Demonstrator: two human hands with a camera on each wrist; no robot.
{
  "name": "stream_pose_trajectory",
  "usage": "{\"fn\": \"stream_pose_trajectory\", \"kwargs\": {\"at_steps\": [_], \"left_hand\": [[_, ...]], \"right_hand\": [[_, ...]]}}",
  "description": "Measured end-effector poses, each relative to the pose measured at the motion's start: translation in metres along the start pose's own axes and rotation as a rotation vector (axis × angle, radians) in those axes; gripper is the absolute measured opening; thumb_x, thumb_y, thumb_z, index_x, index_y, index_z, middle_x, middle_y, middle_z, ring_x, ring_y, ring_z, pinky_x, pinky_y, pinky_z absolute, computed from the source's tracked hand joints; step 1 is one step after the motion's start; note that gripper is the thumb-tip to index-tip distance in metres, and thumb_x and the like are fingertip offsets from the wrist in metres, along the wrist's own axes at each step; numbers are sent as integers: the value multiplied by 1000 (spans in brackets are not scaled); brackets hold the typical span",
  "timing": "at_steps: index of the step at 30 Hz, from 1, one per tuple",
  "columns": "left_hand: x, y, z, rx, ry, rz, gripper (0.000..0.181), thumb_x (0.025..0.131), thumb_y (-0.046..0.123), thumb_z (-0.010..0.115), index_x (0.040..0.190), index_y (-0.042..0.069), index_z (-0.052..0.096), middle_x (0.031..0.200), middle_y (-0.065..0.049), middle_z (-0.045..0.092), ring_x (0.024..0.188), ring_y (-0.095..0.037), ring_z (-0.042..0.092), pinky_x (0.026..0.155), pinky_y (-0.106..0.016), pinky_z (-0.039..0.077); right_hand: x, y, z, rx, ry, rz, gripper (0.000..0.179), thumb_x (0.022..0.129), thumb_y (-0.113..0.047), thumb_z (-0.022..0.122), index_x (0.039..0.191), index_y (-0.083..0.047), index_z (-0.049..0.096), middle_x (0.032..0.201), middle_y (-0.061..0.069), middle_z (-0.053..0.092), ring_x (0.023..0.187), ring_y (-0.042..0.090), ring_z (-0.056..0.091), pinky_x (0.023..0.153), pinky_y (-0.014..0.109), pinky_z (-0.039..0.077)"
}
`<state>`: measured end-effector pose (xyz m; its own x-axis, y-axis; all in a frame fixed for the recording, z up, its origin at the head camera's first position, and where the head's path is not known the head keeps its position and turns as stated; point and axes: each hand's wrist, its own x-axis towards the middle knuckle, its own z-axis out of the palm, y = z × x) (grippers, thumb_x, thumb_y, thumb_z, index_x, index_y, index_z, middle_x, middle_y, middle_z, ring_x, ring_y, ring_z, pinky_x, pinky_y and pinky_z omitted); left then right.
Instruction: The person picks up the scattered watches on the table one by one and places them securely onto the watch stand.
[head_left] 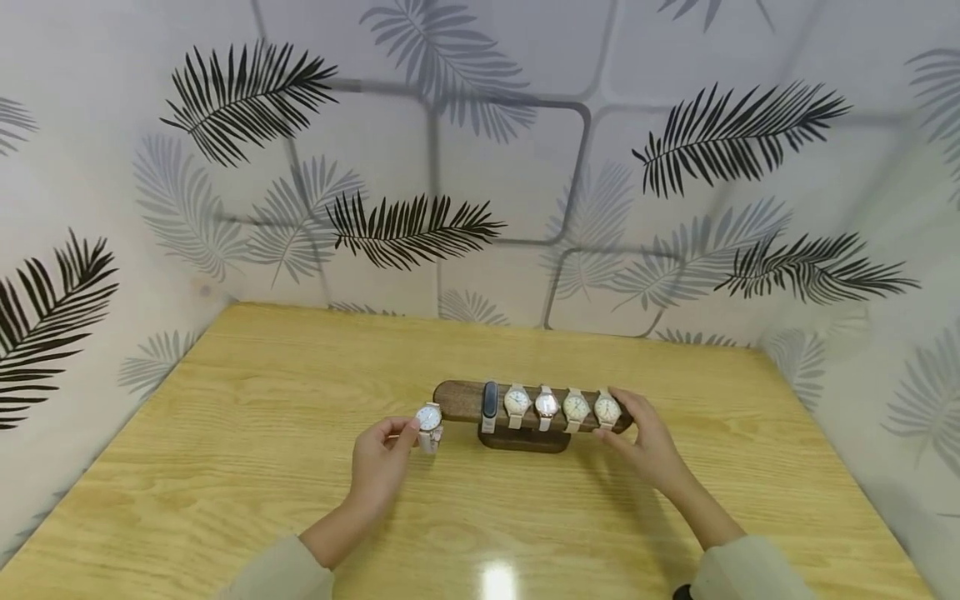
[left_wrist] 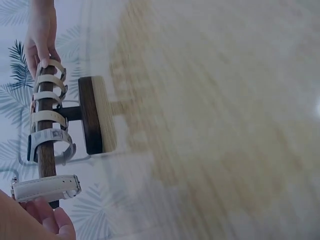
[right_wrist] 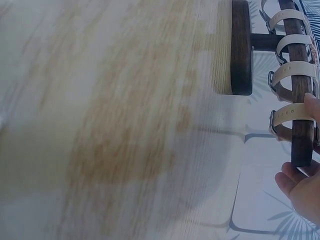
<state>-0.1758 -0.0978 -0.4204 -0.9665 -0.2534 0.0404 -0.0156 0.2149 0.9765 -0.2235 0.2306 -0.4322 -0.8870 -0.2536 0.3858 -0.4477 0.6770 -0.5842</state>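
Observation:
A dark wooden watch stand stands on the table, its horizontal bar carrying several watches and a dark fitness band. My left hand pinches a white-strapped wristwatch at the bar's left end. In the left wrist view its closed strap crosses that end; I cannot tell whether it loops round the bar. My right hand grips the bar's right end, thumb in front and fingers behind, beside the outermost wristwatch. In the right wrist view, cream straps encircle the bar.
The stand's short base rests on the light wood-grain table. Behind and at both sides rise pale walls with a feather-leaf pattern. A bright reflection lies near the table's front.

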Motion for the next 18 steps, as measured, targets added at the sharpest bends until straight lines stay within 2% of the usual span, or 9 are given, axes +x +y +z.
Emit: {"fn": "stream_pose_trajectory", "kwargs": {"at_steps": [6, 18], "left_hand": [[10, 1, 1, -18, 20, 33, 22, 92, 9, 56, 98, -10, 64, 95, -20, 63, 56, -1, 47, 45, -15, 36], [11, 1, 0, 31, 85, 10, 22, 92, 10, 56, 99, -9, 64, 91, -20, 64, 69, -7, 53, 56, -12, 45]], "right_hand": [[0, -2, 0, 5, -6, 17, 57, 82, -7, 69, 132, 7, 44, 128, 29, 46, 114, 42, 48, 89, 55, 44], [-1, 1, 1, 10, -7, 26, 58, 83, -7, 68, 133, 7, 42, 130, 29, 44, 116, 44, 46, 91, 58, 43]]}}
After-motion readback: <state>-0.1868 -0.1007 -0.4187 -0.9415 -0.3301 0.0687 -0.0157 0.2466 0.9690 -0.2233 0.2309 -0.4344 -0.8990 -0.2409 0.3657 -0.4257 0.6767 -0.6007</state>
